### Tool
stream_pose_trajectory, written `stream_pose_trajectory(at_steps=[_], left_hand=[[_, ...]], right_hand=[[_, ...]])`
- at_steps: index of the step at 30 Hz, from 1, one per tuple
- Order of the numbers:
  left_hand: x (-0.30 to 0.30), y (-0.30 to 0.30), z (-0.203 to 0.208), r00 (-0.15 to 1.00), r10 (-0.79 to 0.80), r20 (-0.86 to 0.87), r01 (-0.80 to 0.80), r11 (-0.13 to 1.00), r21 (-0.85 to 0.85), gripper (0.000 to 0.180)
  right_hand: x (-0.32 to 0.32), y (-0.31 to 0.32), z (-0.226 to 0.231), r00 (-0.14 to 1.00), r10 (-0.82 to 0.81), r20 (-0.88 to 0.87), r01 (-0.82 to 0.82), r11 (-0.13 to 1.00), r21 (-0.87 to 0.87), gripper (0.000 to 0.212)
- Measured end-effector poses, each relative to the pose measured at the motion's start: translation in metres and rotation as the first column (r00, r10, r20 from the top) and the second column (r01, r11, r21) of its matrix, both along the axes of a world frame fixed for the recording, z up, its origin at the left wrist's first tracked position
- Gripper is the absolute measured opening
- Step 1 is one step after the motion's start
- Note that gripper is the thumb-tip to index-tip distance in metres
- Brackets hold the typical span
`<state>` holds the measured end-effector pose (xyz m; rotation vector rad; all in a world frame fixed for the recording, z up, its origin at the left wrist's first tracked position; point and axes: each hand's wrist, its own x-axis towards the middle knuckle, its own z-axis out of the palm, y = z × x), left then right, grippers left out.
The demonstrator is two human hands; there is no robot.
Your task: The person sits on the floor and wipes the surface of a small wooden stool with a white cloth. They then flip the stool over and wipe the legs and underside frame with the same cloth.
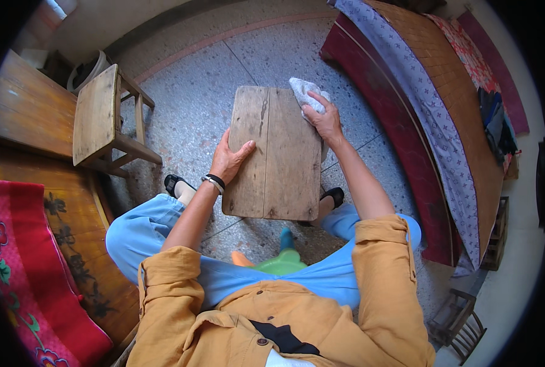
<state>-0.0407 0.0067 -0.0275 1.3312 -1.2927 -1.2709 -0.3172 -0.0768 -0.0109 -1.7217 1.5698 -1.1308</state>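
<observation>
You appear to be in the wiping step, with the far right corner of the wooden stool top (275, 165) being worked. The stool stands in front of you, between your feet, on the speckled floor (193, 92). Your left hand (228, 159) steadies its left edge, thumb laid on the top and fingers toward the side. Your right hand (324, 116) grasps a bunched pale cloth (303, 92) between thumb and fingers, right at that corner; how hard it presses, you cannot tell from here. A dark streak (264, 113) marks the wood left of the centre seam. As a judgement, the next stroke calls for keeping the cloth flat against the edge, bracing with the left hand so the stool doesn't slide, and minding any splinters along the worn rim
</observation>
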Motion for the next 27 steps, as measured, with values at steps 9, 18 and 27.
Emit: stream_pose_trajectory(at_steps=[9,18,27], left_hand=[[0.001,0.006,0.004,0.998,0.002,-0.062,0.002,0.999,0.055,0.070],[-0.004,0.015,0.021,0.826,0.368,0.426,-0.143,0.869,-0.473,0.061],[-0.051,0.052,0.091,0.463,-0.046,0.885,0.364,0.921,-0.142,0.074]], right_hand=[[0.019,0.147,0.014,0.992,0.020,-0.121,-0.012,0.998,0.069,0.053],[0.038,0.165,0.093,0.982,0.072,-0.172,-0.048,0.989,0.138,0.067],[0.034,0.087,0.055,0.984,0.005,-0.178,0.004,0.999,0.049,0.051]])
